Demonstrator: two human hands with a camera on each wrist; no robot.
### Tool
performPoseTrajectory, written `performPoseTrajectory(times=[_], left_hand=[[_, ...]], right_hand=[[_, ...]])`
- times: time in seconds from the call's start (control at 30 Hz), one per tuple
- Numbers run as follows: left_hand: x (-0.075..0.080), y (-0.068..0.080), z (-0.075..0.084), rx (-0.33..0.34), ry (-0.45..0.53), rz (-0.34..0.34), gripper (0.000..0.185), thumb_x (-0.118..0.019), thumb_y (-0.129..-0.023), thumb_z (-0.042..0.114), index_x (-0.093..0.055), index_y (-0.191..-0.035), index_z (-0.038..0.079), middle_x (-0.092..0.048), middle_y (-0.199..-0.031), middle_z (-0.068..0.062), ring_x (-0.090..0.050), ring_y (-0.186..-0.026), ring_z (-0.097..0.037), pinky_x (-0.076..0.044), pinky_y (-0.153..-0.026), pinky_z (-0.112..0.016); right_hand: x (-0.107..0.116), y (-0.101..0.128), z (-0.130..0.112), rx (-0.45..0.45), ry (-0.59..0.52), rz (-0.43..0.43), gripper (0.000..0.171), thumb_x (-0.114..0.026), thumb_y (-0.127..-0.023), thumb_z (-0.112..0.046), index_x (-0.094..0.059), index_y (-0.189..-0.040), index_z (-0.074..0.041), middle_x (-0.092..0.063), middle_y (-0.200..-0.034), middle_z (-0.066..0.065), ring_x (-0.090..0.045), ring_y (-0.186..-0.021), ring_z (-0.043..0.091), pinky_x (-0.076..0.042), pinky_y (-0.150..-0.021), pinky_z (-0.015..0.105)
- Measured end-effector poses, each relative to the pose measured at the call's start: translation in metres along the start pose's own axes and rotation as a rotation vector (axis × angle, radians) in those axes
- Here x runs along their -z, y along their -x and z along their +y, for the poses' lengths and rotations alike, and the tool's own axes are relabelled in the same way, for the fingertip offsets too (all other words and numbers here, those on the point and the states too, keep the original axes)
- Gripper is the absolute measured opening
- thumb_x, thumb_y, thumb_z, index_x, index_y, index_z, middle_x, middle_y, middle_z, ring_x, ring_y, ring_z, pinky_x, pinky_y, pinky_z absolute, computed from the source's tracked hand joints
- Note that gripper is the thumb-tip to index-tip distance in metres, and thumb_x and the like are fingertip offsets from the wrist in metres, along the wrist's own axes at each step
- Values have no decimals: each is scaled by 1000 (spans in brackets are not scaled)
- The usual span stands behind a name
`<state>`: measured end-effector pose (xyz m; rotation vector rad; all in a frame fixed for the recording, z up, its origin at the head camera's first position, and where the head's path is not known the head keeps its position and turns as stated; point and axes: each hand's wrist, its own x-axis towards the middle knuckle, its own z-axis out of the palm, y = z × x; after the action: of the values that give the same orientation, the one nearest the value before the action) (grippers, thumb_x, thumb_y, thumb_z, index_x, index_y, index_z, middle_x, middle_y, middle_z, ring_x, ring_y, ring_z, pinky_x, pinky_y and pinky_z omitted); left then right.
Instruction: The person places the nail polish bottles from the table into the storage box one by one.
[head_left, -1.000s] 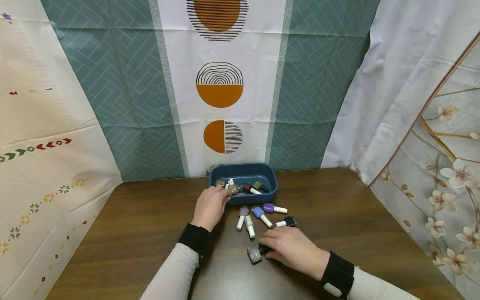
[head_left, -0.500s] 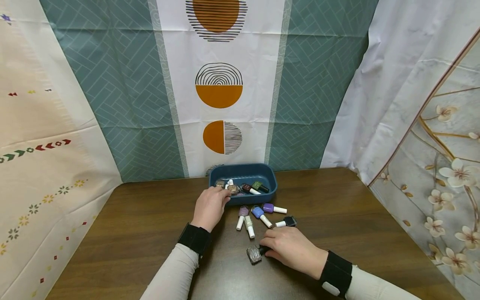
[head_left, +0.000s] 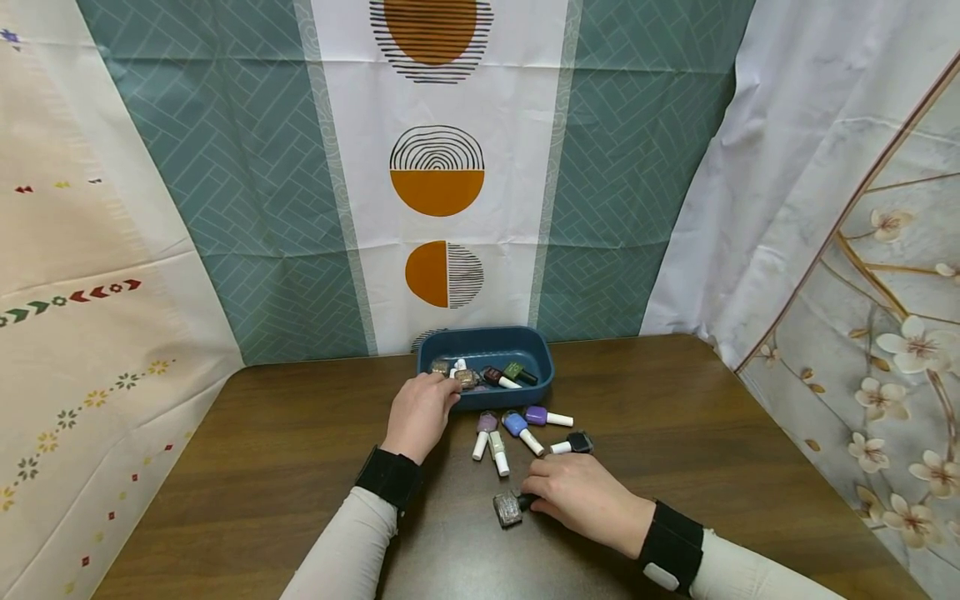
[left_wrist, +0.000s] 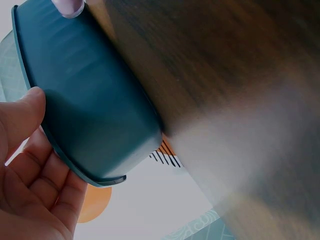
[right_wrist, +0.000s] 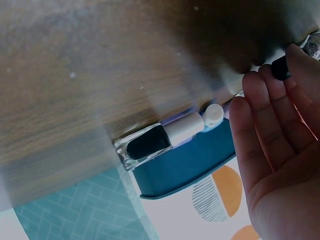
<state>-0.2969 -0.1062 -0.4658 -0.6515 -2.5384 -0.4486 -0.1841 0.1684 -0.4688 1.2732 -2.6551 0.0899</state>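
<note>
My left hand (head_left: 422, 415) grips the near left rim of a dark blue plastic bin (head_left: 513, 397). In the left wrist view its thumb (left_wrist: 25, 112) presses the outer wall below the rim, and the other fingers reach over the edge. My right hand (head_left: 585, 498) pinches the black cap (right_wrist: 281, 69) of a silver glitter nail polish bottle (head_left: 507, 510) that lies on the table. Just beyond that hand lies a black nail polish bottle (head_left: 581, 442) with a white cap, large in the right wrist view. The right fingertips are partly hidden in the head view.
Between bin and right hand lie purple (head_left: 536, 415), blue (head_left: 515, 423), mauve (head_left: 487, 422) and pale green (head_left: 497, 444) nail polish bottles with white caps. Inside the bin are several more, including dark red (head_left: 492, 376) and green (head_left: 514, 370). Patterned cloths hang behind the wooden table (head_left: 300, 467).
My right hand has slid very slightly to the right along the glitter bottle's cap, showing a little more of it. The left hand and the bin stay put.
</note>
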Motion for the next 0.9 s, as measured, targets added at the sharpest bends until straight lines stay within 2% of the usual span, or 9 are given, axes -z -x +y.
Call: performPoseTrajectory(times=[0.4,0.9], left_hand=[[0,0,1,26,14,-36,8,-83,-101,13,-86,-107,11,-77,-96,-5,-69,-90,-28,-59,-91,-46],[0,-1,0,36,4,-38,10,-84,-100,14,-86,-109,13,-78,-99,-3,-70,-92,-27,-59,-94,-46]], right_hand=[[-1,2,0,-23,-13,-12,15,-90,-97,-23,-82,-110,-20,-69,-96,-12,-65,-87,1,-58,-77,25],[1,3,-3,-21,8,20,16,-90,-96,-22,-83,-109,-19,-70,-96,-11,-67,-87,3,-59,-78,27]])
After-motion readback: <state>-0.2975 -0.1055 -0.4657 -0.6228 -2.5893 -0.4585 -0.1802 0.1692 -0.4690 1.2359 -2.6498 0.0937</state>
